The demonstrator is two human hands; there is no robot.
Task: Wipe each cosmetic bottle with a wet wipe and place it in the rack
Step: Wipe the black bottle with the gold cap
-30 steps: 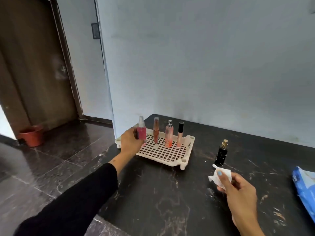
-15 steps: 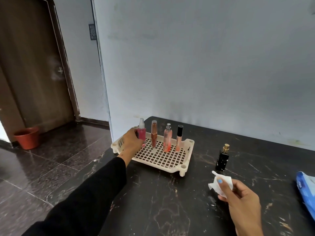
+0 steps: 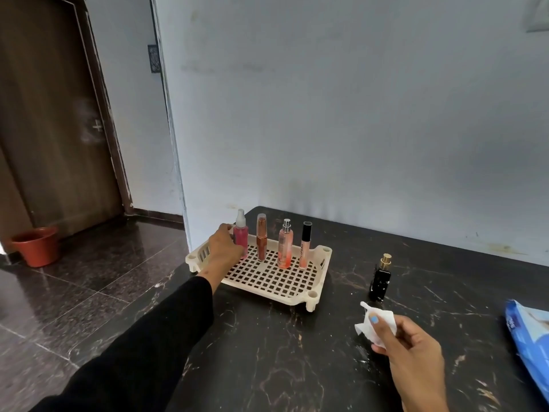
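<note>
A cream slotted rack (image 3: 310, 295) sits on the black marble counter (image 3: 267, 352). Along its back stand a pink spray bottle (image 3: 241, 237), a brown tube (image 3: 261, 240), a peach spray bottle (image 3: 285, 248) and a black-capped gloss tube (image 3: 305, 245). My left hand (image 3: 224, 248) is curled around the pink spray bottle, which stands upright at the rack's left end. A black perfume bottle with a gold cap (image 3: 380, 279) stands on the counter right of the rack. My right hand (image 3: 413, 355) holds a crumpled white wet wipe (image 3: 380, 322) in front of that bottle.
A blue wet-wipe pack (image 3: 528, 337) lies at the counter's right edge. The counter's left edge drops to a dark tiled floor with a terracotta pot (image 3: 37, 246) by a brown door (image 3: 50, 114). A pale wall runs behind the counter.
The camera view has tilted up slightly. My left hand stays on the pink spray bottle at the rack's left end; my right hand keeps the wipe in about the same place.
</note>
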